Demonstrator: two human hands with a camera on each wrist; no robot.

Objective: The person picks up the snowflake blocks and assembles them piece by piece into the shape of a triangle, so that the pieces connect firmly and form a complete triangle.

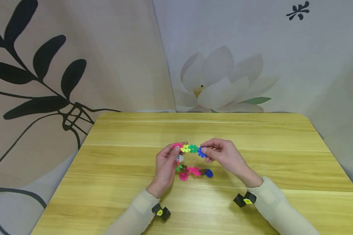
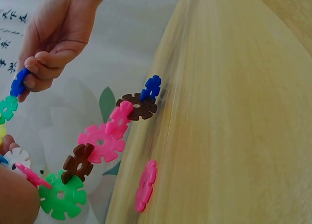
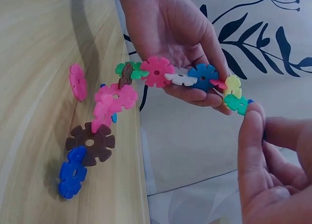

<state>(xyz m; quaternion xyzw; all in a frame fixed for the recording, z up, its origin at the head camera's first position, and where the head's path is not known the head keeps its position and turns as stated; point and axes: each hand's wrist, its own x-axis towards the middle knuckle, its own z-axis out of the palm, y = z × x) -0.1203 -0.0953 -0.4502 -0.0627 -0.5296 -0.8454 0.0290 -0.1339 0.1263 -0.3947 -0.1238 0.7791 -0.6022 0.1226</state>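
Observation:
A bent chain of snowflake-shaped plastic discs is held above the wooden table. My left hand pinches it near a pink disc, thumb in front. From there run a yellow disc and a green disc. My right hand pinches a blue disc against the green one's edge; whether they are slotted together I cannot tell. Below the left hand, the other arm passes through white, pink, green and brown discs to another blue disc at its end.
A loose pink disc lies on the table under the chain. Behind the table's far edge stands a wall covering printed with leaves and a pale flower. Each wrist carries a small black camera.

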